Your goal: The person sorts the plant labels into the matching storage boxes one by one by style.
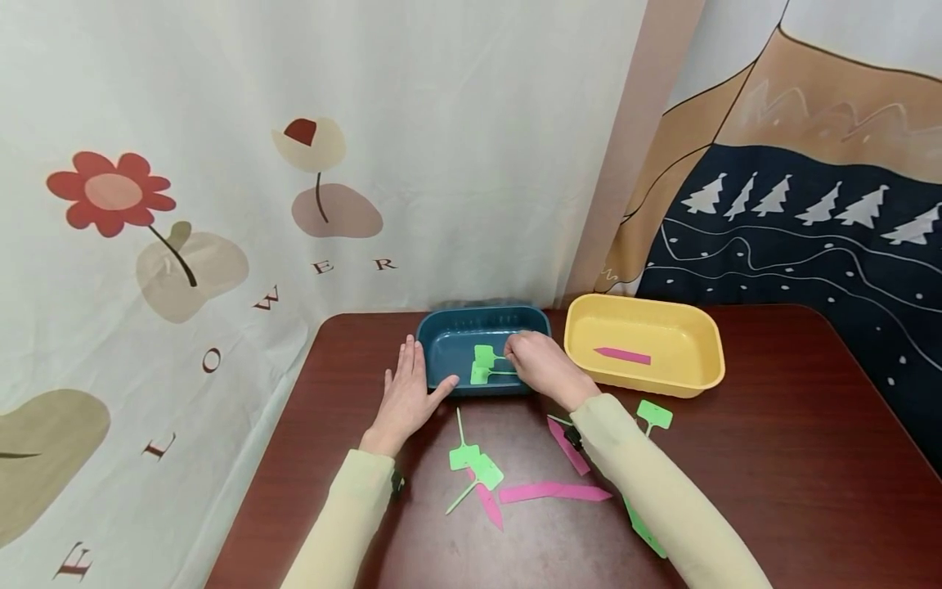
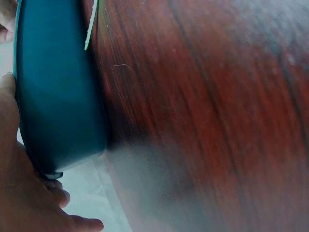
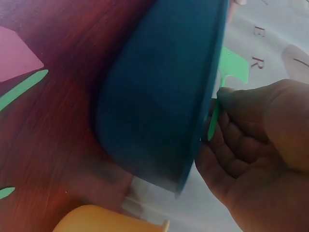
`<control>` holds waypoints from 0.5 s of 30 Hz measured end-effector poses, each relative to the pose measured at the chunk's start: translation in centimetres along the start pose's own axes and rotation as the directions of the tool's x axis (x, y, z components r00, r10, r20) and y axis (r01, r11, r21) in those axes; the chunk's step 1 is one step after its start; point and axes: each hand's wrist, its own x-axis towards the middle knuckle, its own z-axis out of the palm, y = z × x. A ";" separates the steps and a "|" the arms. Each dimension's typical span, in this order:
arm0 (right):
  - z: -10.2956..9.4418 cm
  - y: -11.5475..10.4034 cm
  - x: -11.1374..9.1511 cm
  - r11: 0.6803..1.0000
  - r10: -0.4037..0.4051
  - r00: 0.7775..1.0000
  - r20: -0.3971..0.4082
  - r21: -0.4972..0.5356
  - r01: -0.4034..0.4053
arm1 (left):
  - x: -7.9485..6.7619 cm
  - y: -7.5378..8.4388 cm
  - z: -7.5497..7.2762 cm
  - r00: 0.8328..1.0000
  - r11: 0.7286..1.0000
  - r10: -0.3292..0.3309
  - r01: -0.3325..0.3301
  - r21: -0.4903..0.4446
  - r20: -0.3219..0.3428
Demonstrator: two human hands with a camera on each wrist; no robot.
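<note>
My right hand (image 1: pixel 545 366) is over the right side of the dark blue bin (image 1: pixel 440 348). In the right wrist view, its thumb and fingers pinch the thin stem of a green T-shaped plant label (image 3: pixel 235 66). Two green labels (image 1: pixel 480 374) show within the bin's outline in the head view; I cannot tell there which one is held. My left hand (image 1: pixel 403 402) rests against the bin's left end, fingers straight and thumb at the front rim. The left wrist view shows that hand (image 2: pixel 24 193) beside the bin's outer wall (image 2: pixel 58 96).
To the right stands a yellow bin (image 1: pixel 643 382) with a pink pointed label (image 1: pixel 622 356) inside. On the brown table (image 1: pixel 795 458) lie several green labels (image 1: pixel 486 472) and pink labels (image 1: pixel 552 492), some overlapping. A green label (image 1: pixel 653 414) lies near my right sleeve. A curtain hangs behind.
</note>
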 end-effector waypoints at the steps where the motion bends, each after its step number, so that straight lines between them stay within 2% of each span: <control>1: 0.2 0.0 0.2 1.000 0.000 1.000 0.013 -0.015 0.000 | 0.0 -0.1 0.0 1.000 1.000 0.001 -0.001 0.002 -0.002; 7: 0.8 -0.3 1.3 0.998 0.010 0.995 0.096 -0.069 -0.004 | -0.1 -0.2 0.1 1.000 1.000 -0.002 0.002 0.002 -0.010; 15: 1.4 -0.7 1.9 0.999 0.035 0.989 0.142 0.009 -0.037 | 0.0 -0.2 0.2 1.000 1.000 -0.007 0.007 -0.008 -0.005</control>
